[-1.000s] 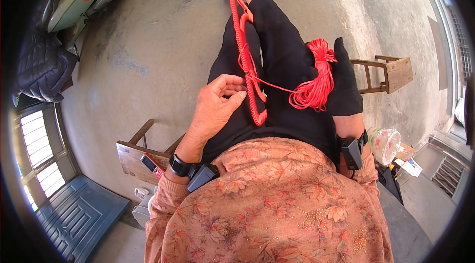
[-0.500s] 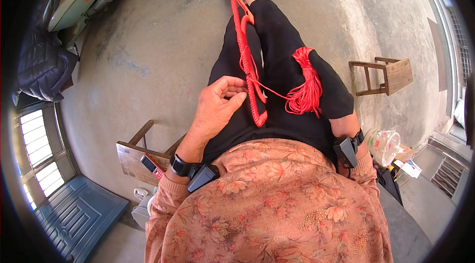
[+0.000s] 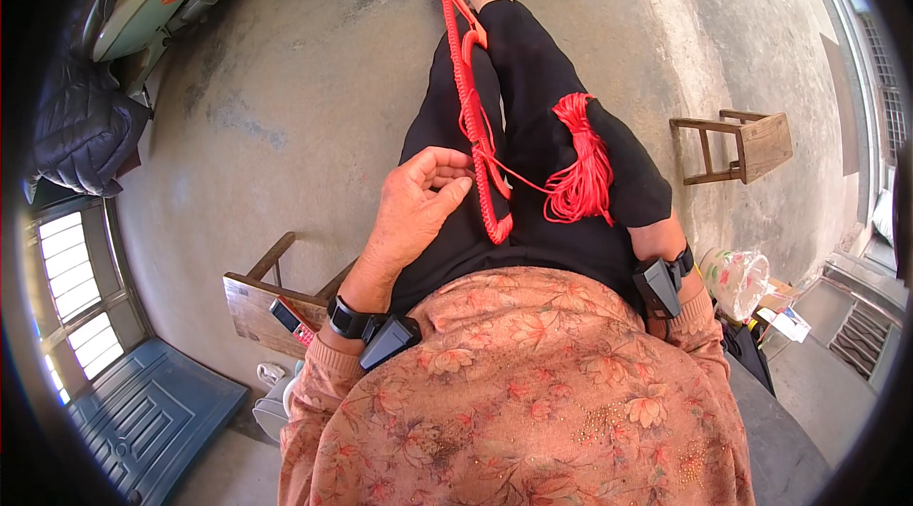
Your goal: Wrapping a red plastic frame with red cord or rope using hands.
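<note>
A long, narrow red frame [image 3: 457, 59], wound closely with red cord along its side, lies lengthwise over my thighs. Curled fingers of my left hand [image 3: 418, 202] meet the frame's left side near its lower half; the fingertips are partly hidden behind it. My right hand [image 3: 628, 168] wears a black glove and grips a hank of red cord [image 3: 582, 168], whose loops hang down to the left. One strand stretches from the hank across to the frame. The gloved fingers blend into the black trousers, so their exact hold is hard to see.
A small wooden stool [image 3: 766, 146] stands to the right on the concrete floor. At left is a wooden seat [image 3: 249, 316] bearing a red phone [image 3: 290, 318]. A scooter [image 3: 157, 11] and dark padded jacket [image 3: 86, 126] are far left. A clear plastic container [image 3: 737, 282] sits near my right elbow.
My right hand has shifted slightly left with the cord hank, nearer the frame. The left hand and the frame have hardly moved.
</note>
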